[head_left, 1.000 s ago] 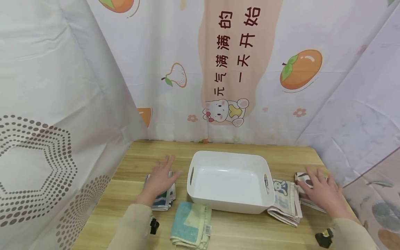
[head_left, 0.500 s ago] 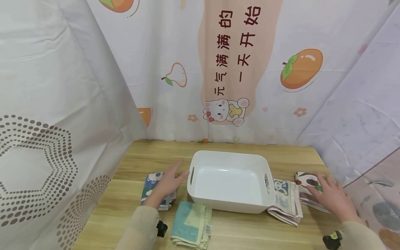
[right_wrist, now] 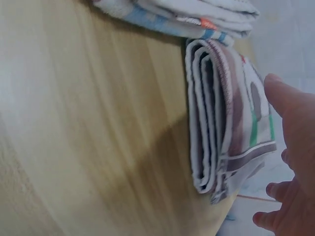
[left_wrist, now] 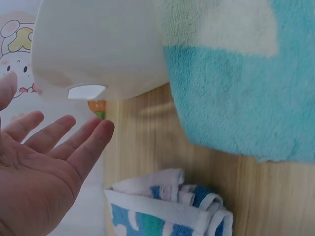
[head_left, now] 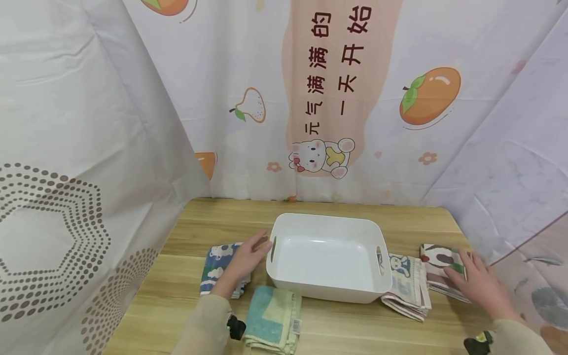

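A white plastic basin [head_left: 326, 259] with a handle slot at each end stands mid-table. My left hand [head_left: 244, 259] is beside its left end, fingertips close to the slot. In the left wrist view that hand [left_wrist: 49, 162] holds nothing, its fingers loosely extended beside the basin wall [left_wrist: 113, 44]. Partly under the left forearm lies a folded blue-and-white towel [head_left: 217, 268]. My right hand [head_left: 479, 281] is over the right edge of a folded brown-and-white towel [head_left: 439, 264]. The right wrist view has the thumb [right_wrist: 285, 98] near that towel's top, the fingers apart beyond its far side.
A folded teal-and-cream towel [head_left: 268, 315] lies before the basin's front left corner. Another folded towel with a bear pattern [head_left: 404, 281] lies against the basin's right end, next to the brown-and-white one. Printed curtains [head_left: 244, 162] hang behind the wooden table [head_left: 346, 325] and on both sides.
My left hand has moved right, from over the blue-and-white towel to the basin's left end. My right hand has shifted right and slightly nearer, uncovering more of the brown-and-white towel.
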The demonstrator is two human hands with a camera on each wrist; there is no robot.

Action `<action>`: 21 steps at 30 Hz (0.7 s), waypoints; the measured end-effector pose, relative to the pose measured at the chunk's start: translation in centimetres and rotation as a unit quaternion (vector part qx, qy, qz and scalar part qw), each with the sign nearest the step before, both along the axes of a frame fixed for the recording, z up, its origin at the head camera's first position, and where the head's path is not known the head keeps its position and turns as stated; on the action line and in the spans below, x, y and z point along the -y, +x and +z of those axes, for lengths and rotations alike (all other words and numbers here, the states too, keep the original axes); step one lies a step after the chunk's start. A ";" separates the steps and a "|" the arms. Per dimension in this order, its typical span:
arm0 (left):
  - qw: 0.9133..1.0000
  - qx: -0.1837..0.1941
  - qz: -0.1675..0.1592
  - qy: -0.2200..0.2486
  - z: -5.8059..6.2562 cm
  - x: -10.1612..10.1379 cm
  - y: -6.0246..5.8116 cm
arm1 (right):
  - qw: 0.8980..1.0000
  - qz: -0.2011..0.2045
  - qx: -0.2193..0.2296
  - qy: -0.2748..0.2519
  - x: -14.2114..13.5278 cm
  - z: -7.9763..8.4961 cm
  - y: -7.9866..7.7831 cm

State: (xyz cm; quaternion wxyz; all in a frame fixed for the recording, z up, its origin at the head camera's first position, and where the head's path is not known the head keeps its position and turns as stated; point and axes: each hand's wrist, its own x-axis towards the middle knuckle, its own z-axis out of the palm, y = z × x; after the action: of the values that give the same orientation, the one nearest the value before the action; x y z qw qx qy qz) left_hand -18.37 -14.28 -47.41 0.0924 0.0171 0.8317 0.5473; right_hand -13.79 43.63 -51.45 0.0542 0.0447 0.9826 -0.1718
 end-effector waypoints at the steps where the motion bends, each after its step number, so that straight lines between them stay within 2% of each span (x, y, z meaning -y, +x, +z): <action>1: 1.000 0.007 0.003 0.014 -0.1 -0.1 0.0 | 1.000 -0.001 0.001 -0.002 -0.1 -0.2 0.0; 6: 0.998 0.026 -0.002 0.065 -0.8 -0.2 0.0 | 1.000 0.006 -0.006 -0.015 -0.4 -1.1 0.3; 11: 0.996 0.027 -0.009 0.089 -1.2 -0.2 -0.1 | 0.999 0.021 -0.038 -0.021 -0.5 -2.0 0.6; 16: 0.995 0.031 -0.008 0.090 -1.2 -0.2 0.1 | 0.996 0.036 -0.079 -0.037 -0.7 -3.4 0.8; 21: 0.996 0.032 -0.009 0.084 -1.6 0.0 0.1 | 0.994 0.034 -0.086 -0.062 -0.6 -3.8 0.9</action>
State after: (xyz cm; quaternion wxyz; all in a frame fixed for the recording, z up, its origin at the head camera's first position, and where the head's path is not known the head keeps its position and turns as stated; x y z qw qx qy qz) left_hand -18.32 -14.32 -49.04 0.1223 0.0148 0.7791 0.6147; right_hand -12.90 44.26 -55.29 -0.0220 -0.0075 0.9720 -0.2337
